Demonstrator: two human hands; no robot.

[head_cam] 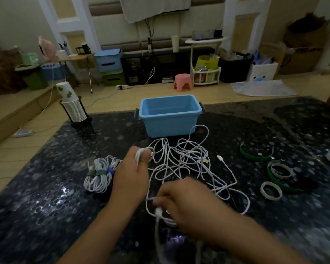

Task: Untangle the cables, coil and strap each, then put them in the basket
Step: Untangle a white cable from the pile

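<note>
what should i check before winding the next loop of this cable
1. Left hand has cable loops round its fingers: ok.
2. Right hand grips the feeding strand: ok, though blurred.
3. Strand runs free of the white cable tangle: not ok, it still crosses other loops.
4. Straps lie on the table to the right: ok.
5. Blue basket open and holding nothing visible: ok.
6. Strapped cable bundle in the basket: not ok, still on the table.

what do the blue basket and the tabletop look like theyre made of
Blue basket: most likely moulded plastic, with a smooth, even colour, a soft sheen, a rolled rim and dark side handles.
Tabletop: dark speckled stone or a stone-look surface, polished, since it throws bright glare patches. Real stone or laminate cannot be told.
</note>
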